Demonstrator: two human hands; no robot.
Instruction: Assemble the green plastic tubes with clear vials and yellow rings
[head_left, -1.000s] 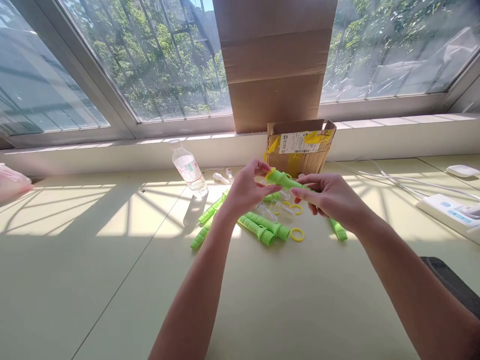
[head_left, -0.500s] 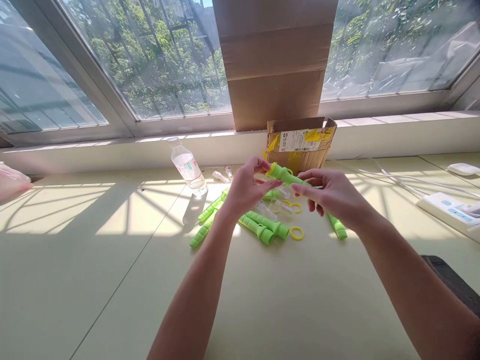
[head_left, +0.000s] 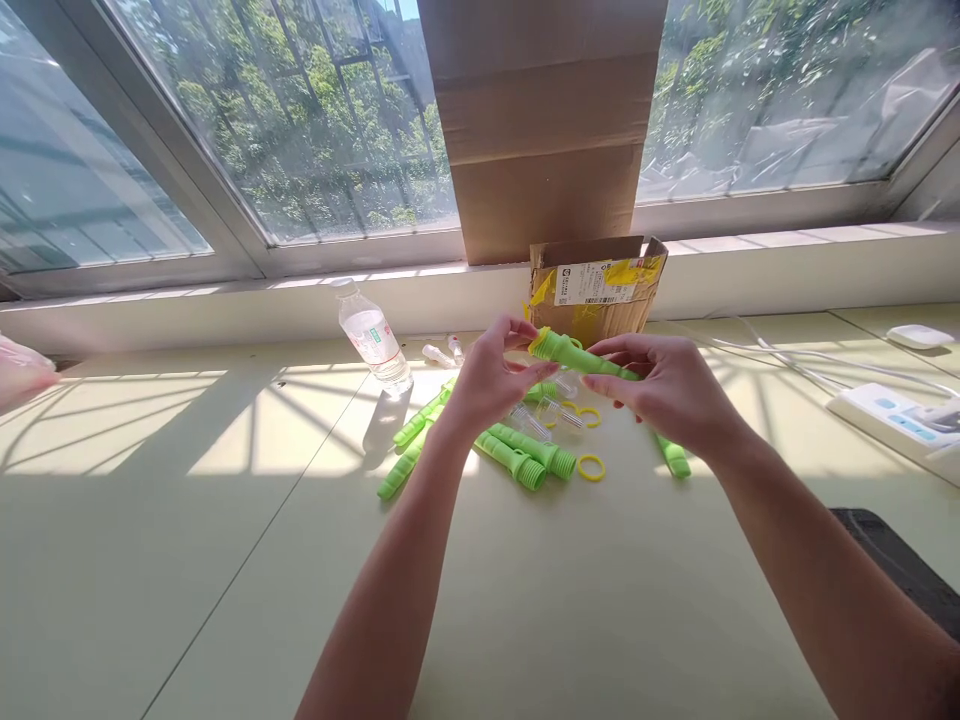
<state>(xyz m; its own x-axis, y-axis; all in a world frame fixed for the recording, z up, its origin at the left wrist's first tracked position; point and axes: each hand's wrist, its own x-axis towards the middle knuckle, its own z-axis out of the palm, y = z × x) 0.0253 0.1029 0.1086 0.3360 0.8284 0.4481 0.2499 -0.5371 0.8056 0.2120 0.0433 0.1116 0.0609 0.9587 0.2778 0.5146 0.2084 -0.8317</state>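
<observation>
Holding green tube (head_left: 581, 358); box label (head_left: 596, 284) unreadable.

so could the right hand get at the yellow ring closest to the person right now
Probably yes: nothing covers the yellow ring and it looks within easy reach, though the right hand would likely have to let go of the green tube first.

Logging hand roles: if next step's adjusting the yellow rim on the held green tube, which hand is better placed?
Left, I'd say: the left hand has its fingers at the yellow rim; the right hand grips the green tube farther along.
</observation>
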